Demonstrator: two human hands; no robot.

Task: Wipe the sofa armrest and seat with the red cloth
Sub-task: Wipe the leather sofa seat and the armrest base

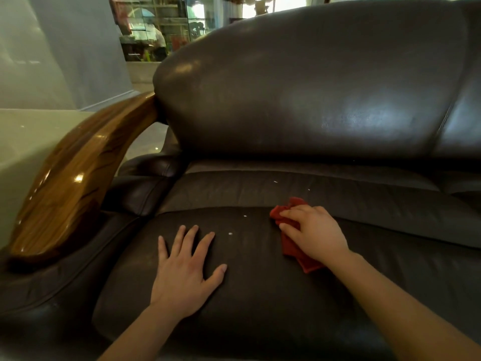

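Bunched under my right hand (pixel 313 231) is the red cloth (pixel 292 246) — my grip there is closed loosely, fingers curled over the top of it and pressing it flat onto the seat (pixel 260 295). One crumpled corner pokes out beyond my fingertips and a tail of it shows under my wrist. How much of it my palm pinches I can't quite tell, since the hand covers most of it.

My left hand (pixel 183 269) holds nothing: it lies flat and spread on the leather, well to the left of the cloth, taking my weight I think.

So I judge the seat is the step in hand. A few pale specks (pixel 230 233) sit on the cushion between my two hands, with a couple more further back near the fold (small, possibly crumbs or lint). The next move calls for a sweep of the cloth leftward across them — firm enough pressure to gather them, not smear them, and my left hand lifted out of the way first. Whether the wooden armrest (pixel 78 173) at far left has had its wipe, I can't say; it looks glossy.
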